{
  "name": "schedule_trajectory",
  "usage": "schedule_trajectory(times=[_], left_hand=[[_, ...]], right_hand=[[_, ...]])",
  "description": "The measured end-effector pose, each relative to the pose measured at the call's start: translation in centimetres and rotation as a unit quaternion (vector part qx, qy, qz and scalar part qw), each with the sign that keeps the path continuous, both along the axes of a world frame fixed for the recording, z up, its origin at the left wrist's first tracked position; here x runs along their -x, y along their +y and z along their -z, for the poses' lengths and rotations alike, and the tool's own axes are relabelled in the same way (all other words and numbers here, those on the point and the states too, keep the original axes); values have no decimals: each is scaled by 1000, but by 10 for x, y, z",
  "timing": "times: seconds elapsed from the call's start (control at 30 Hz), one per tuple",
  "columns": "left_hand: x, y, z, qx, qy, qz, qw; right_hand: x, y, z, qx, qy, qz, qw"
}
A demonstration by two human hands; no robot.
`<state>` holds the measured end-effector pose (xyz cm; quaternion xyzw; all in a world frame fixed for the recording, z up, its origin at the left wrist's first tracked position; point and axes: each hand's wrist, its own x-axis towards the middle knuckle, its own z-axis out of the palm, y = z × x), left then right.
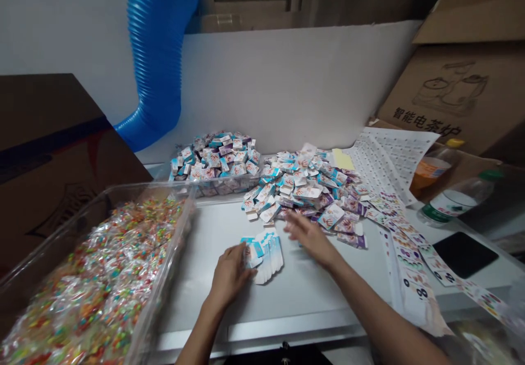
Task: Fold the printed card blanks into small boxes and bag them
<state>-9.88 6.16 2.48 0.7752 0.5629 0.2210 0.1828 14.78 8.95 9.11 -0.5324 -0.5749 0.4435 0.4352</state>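
You have open room along the front edge of the table point(311, 299), your left hand point(232, 269) grasps one carton point(254, 251) at one fanned carton stack point(271, 257), and your released right hand point(309, 237) hovers before one rear-edge carton heap point(301, 182).

Small box point(255, 249), white with blue panels, partly hidden, lying aslant at the left side of a fan of flat cartons. Fan of flat cartons point(271, 258): white with pale-blue print, overlapping, narrow ends toward the front edge of the white table point(320, 296), about midway between that edge and the back one. Heap of boxes point(301, 182): near the back edge, blue-and-white and purple-and-white, tumbled at many angles; purple ones chiefly toward the table's right end.
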Motion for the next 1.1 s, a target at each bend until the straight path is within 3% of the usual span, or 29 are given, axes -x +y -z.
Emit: schedule_trajectory(times=[0.13,0.23,0.3,0.37,0.5,0.6,0.77,0.97,1.1], left_hand=[[1,1,-15,7,-40,22,999],[-6,-4,-37,29,-104,78,991],[-13,-5,-48,75,-138,128,979],[-21,-5,-51,64,-116,124,983],[-36,-6,-44,-93,43,75,992],[-43,-9,-41,-104,86,97,986],[-47,-13,-46,-94,51,134,985],[-52,-19,-45,0,-7,130,991],[-57,-20,-38,9,-130,82,988]], right_hand=[[18,-23,14,-109,-207,-81,969],[22,-30,11,-199,-268,-174,926],[23,-29,6,-204,-279,-217,913],[24,-27,2,-160,-291,-199,922],[26,-26,4,-67,-286,-130,947],[24,-26,9,-27,-204,-145,968],[20,-23,18,65,-129,-161,976],[18,-21,4,-1,-232,-133,964],[21,-24,-1,7,-153,-65,986]])
